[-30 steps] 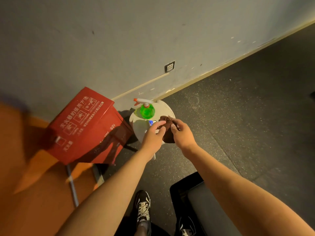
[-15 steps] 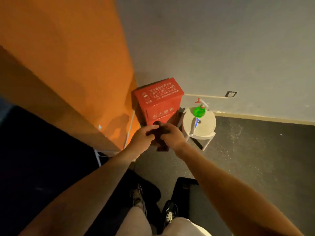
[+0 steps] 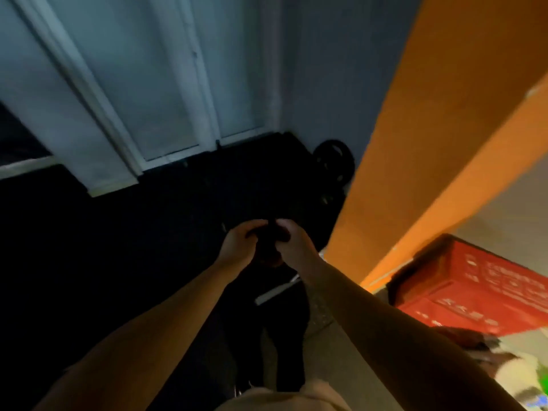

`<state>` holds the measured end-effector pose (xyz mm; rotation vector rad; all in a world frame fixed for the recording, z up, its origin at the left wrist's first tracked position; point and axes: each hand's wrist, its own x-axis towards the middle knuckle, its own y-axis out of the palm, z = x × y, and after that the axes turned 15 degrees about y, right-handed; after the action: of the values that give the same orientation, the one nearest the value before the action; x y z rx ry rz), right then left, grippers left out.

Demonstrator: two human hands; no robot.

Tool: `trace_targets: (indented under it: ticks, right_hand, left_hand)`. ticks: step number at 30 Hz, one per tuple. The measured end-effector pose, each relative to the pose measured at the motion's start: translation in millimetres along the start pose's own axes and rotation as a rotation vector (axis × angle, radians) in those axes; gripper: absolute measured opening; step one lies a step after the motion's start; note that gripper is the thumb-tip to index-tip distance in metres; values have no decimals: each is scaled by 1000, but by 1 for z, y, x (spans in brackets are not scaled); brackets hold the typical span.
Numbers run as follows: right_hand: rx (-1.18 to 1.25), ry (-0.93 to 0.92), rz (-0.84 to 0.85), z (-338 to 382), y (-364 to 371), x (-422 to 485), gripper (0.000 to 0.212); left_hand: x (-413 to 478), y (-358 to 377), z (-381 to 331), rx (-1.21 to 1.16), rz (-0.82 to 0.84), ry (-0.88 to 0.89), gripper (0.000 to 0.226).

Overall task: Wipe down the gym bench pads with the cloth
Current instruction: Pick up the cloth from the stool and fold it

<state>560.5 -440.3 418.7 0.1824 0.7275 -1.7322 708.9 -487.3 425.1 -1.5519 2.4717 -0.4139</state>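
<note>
Over floor (image 3: 118, 247), left hand (image 3: 238, 246), right hand (image 3: 292, 243) clutch cloth (image 3: 269, 253).

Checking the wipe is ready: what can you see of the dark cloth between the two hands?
The dark brown cloth is bunched into a small wad, seemingly soft fabric, held in the air. The left hand and right hand both grip it, fingers curled round its top; a fold hangs below them. Dim light and blur hide its texture.
</note>
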Motion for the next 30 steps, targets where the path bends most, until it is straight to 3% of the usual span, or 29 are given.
trace_targets:
  ticks: [4,7,13,22,27,30]
  right_hand:
    - [-14,-17,149,79,77,32,56]
    - [-117,-71,237,130,131,55,46]
    - [-222,-266,441,223,242,105,30]
    - [-347,-450,807,357,398,163,25]
    - [-466,-598,903,421,508,152,29]
    - [-519,-584,980,456,588,150,32]
  left_hand:
    - [10,-97,21,-6,-263,-46,41]
    - [13,-159,38,26,-446,-63,38]
    - [24,-273,71,162,-663,-141,46]
    - [32,-432,111,157,-1120,-233,21]
    - [15,-528,139,93,-1370,-284,17]
    - [2,-593,165,60,-1493,-322,17]
